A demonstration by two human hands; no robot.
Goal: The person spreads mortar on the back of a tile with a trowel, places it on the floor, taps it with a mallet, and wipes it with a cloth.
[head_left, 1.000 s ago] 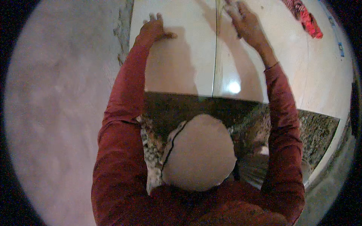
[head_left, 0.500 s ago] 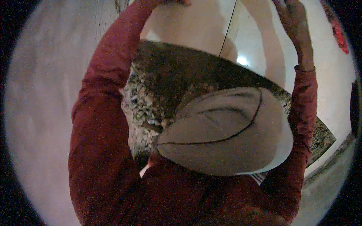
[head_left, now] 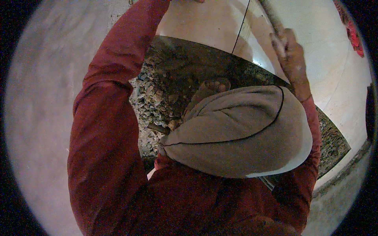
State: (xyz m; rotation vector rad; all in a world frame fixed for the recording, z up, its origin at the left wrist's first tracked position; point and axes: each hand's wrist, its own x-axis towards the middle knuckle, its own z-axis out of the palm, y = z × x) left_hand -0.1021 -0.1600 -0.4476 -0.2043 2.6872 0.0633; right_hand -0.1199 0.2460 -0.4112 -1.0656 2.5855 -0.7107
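Head view: right hand (head_left: 291,55) grips a slim grey-brown rod (head_left: 271,15) pointing toward eleven o'clock; left hand (head_left: 195,0), cropped, finger spread untellable.

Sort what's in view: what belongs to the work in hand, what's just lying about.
In hand:
blurred rod-like thing, apparently gripped by the right hand
pale slabs

Lying about, seemingly:
red thing, far right
small dark piece on the rubble
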